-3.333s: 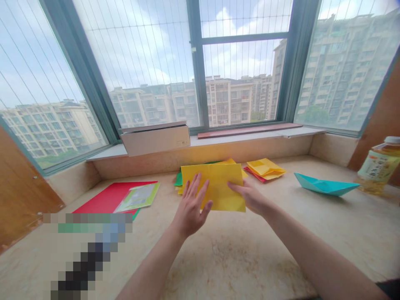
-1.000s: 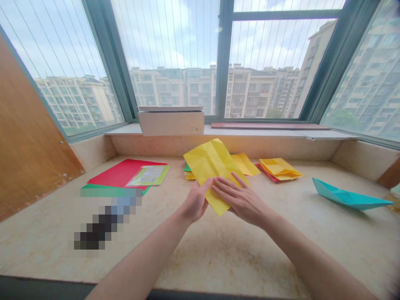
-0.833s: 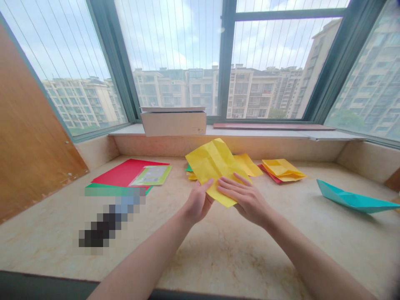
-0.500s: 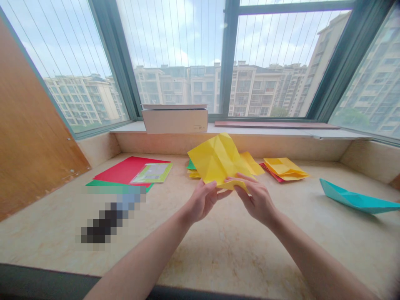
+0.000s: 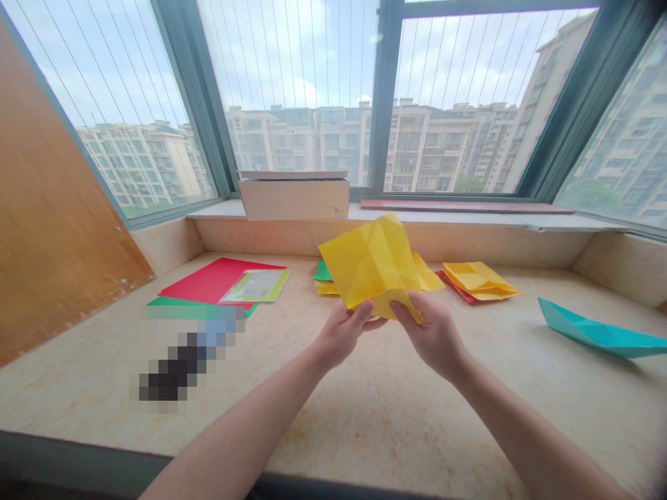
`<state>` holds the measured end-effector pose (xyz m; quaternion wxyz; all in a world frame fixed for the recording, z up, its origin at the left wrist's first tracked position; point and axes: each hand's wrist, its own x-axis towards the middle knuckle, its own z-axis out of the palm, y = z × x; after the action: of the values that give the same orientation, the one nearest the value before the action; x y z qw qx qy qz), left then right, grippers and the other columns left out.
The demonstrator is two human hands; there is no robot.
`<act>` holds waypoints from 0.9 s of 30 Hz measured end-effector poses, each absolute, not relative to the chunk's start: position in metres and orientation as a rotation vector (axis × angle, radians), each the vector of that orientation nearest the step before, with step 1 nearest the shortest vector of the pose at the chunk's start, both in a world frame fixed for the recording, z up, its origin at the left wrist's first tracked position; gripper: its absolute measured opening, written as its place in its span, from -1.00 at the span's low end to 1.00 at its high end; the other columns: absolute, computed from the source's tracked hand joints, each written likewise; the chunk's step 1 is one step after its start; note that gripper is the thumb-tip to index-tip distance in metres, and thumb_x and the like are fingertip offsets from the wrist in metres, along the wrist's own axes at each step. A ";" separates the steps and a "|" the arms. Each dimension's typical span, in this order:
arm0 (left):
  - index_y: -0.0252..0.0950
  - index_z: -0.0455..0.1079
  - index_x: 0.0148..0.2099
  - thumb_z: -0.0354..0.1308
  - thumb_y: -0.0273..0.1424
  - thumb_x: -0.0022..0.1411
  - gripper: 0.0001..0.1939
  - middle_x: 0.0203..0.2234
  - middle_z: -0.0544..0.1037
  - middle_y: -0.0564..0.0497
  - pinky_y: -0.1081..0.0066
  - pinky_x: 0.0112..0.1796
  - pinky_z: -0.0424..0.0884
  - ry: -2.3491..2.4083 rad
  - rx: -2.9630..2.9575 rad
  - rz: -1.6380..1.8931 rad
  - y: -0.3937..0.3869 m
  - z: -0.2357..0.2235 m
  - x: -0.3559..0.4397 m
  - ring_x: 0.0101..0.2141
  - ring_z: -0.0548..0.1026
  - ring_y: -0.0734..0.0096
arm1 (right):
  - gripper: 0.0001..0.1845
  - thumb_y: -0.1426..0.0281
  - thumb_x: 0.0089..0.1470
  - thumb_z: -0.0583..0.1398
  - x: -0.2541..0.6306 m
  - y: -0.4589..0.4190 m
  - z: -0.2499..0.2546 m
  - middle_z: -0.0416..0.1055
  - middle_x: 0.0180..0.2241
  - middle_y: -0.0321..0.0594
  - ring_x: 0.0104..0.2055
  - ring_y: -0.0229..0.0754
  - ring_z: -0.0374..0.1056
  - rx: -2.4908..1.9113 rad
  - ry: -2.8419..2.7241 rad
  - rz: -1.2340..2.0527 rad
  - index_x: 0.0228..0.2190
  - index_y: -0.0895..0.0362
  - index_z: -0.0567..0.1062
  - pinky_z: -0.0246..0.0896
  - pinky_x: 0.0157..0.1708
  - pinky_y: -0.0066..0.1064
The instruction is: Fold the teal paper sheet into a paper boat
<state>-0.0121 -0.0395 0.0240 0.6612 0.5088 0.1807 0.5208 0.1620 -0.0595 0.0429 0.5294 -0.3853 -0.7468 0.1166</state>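
Observation:
A creased sheet of yellow paper (image 5: 367, 260) is held up above the counter, tilted, with its near edge folded over into a flap. My left hand (image 5: 347, 333) grips the lower left part, thumb on top and fingers underneath. At the lower right, my right hand (image 5: 432, 330) pinches the folded flap, its thumb pressed on the paper and its other fingers mostly hidden behind. Behind the sheet, partly covered by it, lie a green paper piece (image 5: 322, 270) and more folded yellow paper (image 5: 428, 274).
Red sheets (image 5: 208, 279) and a packet with a lime border (image 5: 258, 285) lie left, near a pixelated patch (image 5: 177, 364). On the right are folded orange-yellow paper (image 5: 479, 278) and a turquoise paper boat (image 5: 599, 333). A white box (image 5: 294, 199) stands on the windowsill.
The near flap of the yellow paper now stands up more and shows broader. My right fingers have moved behind the paper. The view has shifted slightly.

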 end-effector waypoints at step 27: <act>-0.28 0.48 0.06 0.25 -0.07 0.19 -0.50 0.02 0.55 -0.18 -0.07 0.08 0.37 0.360 1.211 1.116 -0.041 0.021 -0.010 0.06 0.47 -0.07 | -0.81 0.28 0.25 0.10 0.184 -0.049 0.049 0.51 -0.28 -0.19 -0.23 -0.11 0.45 -0.900 -1.862 0.806 -0.22 0.10 0.46 0.40 -0.24 -0.30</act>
<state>-0.0097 -0.0414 0.0211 0.6653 0.5364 0.1593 0.4942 0.1840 -0.0490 0.0487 0.4447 -0.3632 -0.7515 0.3250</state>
